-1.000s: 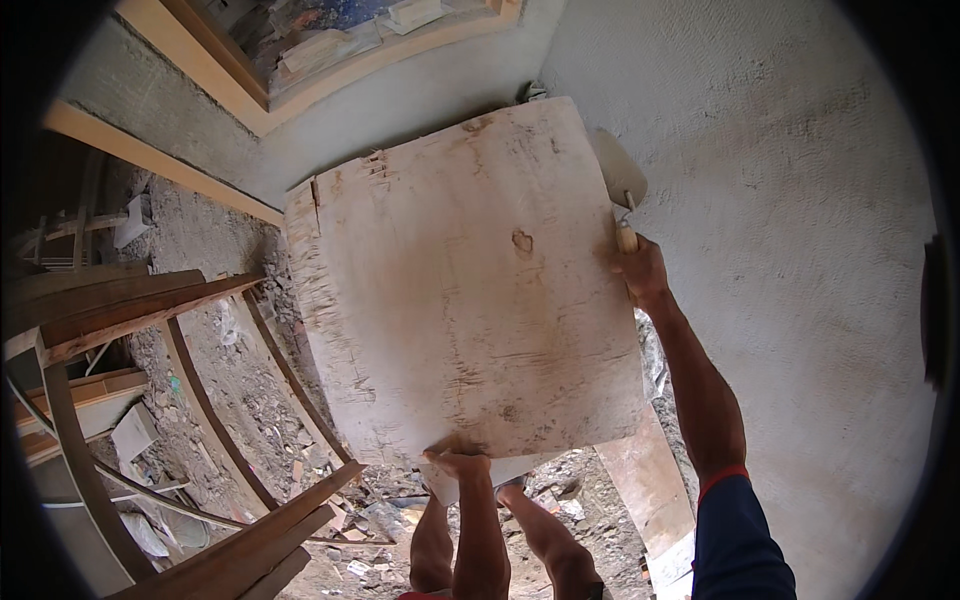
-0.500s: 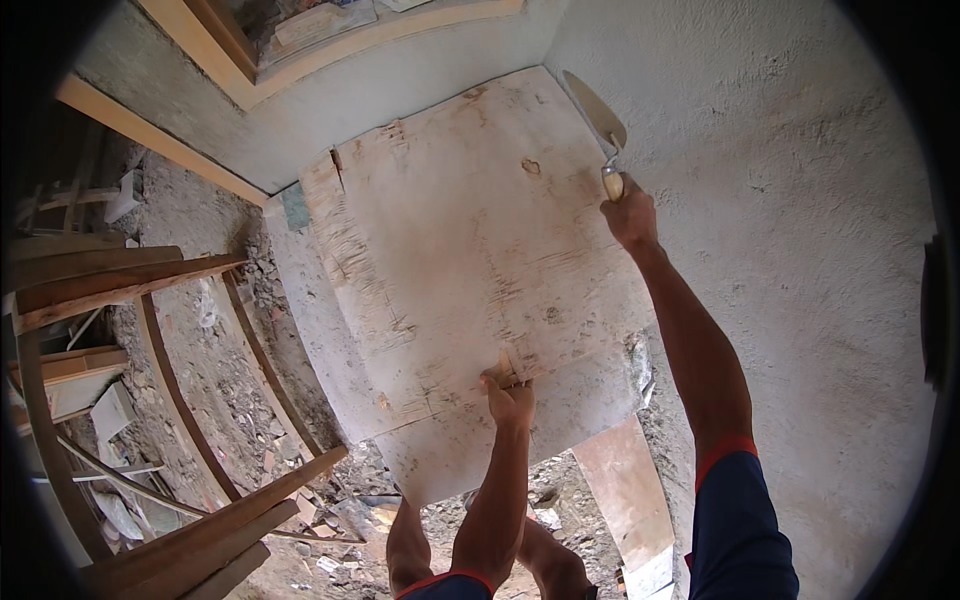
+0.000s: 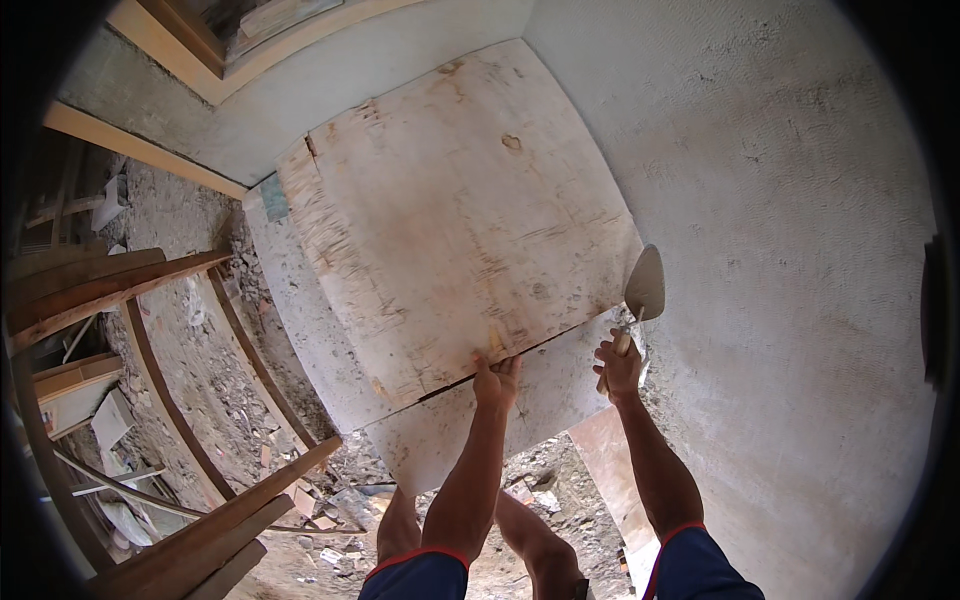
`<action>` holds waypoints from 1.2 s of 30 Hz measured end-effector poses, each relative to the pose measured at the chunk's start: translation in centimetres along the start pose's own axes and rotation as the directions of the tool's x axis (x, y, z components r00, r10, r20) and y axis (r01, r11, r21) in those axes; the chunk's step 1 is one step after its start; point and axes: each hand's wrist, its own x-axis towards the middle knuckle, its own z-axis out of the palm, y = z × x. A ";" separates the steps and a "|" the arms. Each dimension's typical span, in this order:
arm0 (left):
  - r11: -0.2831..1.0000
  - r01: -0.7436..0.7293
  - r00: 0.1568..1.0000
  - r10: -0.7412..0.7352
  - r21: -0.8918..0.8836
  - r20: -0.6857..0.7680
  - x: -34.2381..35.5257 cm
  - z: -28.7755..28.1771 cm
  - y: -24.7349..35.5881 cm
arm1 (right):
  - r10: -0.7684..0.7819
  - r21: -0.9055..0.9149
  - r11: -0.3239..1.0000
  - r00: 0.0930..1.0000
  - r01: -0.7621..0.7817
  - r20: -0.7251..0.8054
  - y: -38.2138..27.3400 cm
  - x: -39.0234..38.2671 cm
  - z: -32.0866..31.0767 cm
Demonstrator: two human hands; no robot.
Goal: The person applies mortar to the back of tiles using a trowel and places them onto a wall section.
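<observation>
From the head camera, looking down: a big worn board (image 3: 450, 220) fills the upper middle of the frame, pale and scuffed, with a knot near its top and frayed, splintered wood along its left side. The left hand (image 3: 496, 378) is up at the board's lower edge, just below centre of the frame, fingers curled over that edge and gripping it. Under the board sits a second pale sheet (image 3: 470, 420), showing along the left and bottom, lower centre. The right hand (image 3: 618, 366), just right of centre, is closed in a fist round the wooden handle of a trowel (image 3: 643, 286), whose blade points up and lies right beside the board's lower right corner; whether it touches the board I cannot tell. A rough grey plastered wall (image 3: 780, 250) covers the whole right side of the frame. Down the left side, wooden beams (image 3: 110, 290) slant across rubble (image 3: 200, 340) and loose scraps on the ground. At the upper left a wooden frame (image 3: 170, 50) runs along the top. At the bottom centre the person's bare legs (image 3: 520, 540) stand over the debris.
</observation>
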 end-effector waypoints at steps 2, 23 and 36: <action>1.000 -0.022 1.000 0.023 0.020 -0.019 -0.5 -0.3 -0.7 | -0.042 0.138 0.989 0.997 0.051 -0.062 -0.5 0.7 0.3; 0.925 -0.295 0.883 0.360 0.240 -0.301 -3.2 -8.5 15.2 | -0.385 0.049 0.917 0.910 0.397 -0.154 -0.8 4.5 7.0; 0.843 -0.111 0.932 0.272 0.526 -0.239 -4.6 -9.4 17.8 | -0.215 -0.066 0.975 0.974 0.211 -0.071 3.4 7.4 8.9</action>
